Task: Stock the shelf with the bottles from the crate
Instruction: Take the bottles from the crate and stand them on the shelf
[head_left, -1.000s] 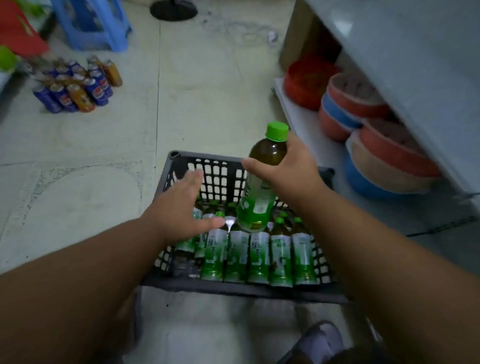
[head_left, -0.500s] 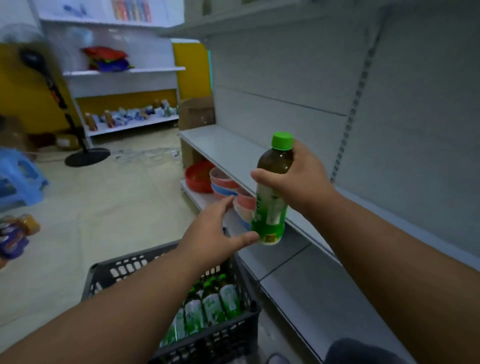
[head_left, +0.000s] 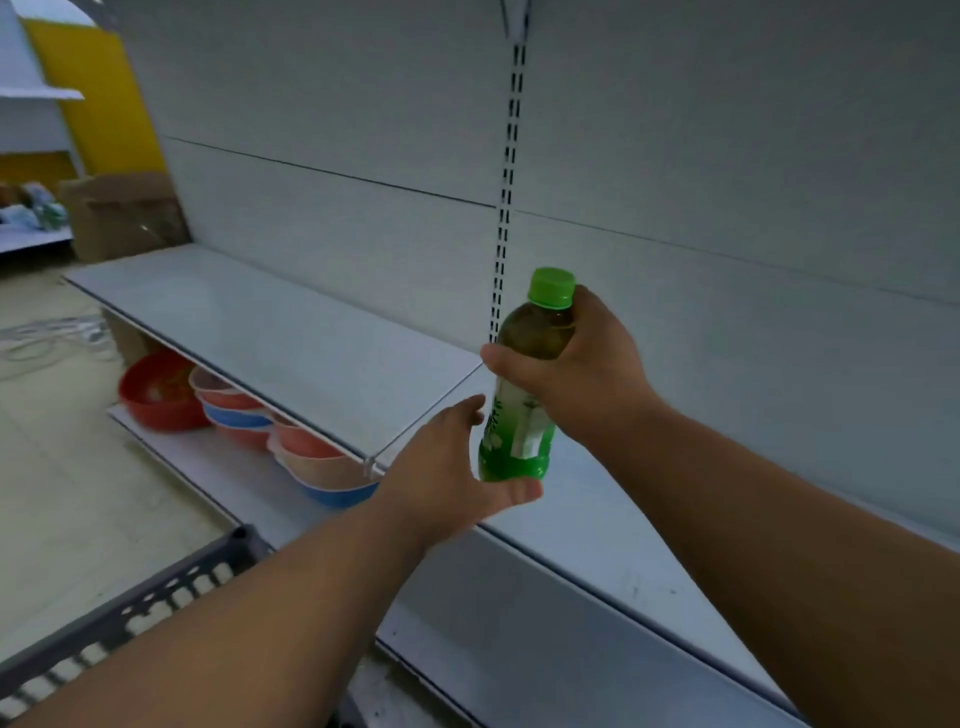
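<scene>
One green-capped plastic bottle of dark tea with a green-and-white label (head_left: 521, 395) is in hand: the right hand (head_left: 582, 374) grips it round the shoulder and upper label, fingers curled behind and thumb across the front, holding it upright. The left hand (head_left: 457, 467) lies spread beneath and beside the bottle's base, fingers relaxed, thumb just under the bottom, gripping nothing. A second ago the bottle stood just above the dark grey slatted plastic crate (head_left: 119, 618); it is now raised clear of the crate and hangs over the front of the pale grey metal shelf (head_left: 291, 332), not yet touching it. Judgement: transfer is nearly complete, with set-down outstanding. Stacked red, pink and blue plastic bowls (head_left: 244, 410) sit on the lower tier.
</scene>
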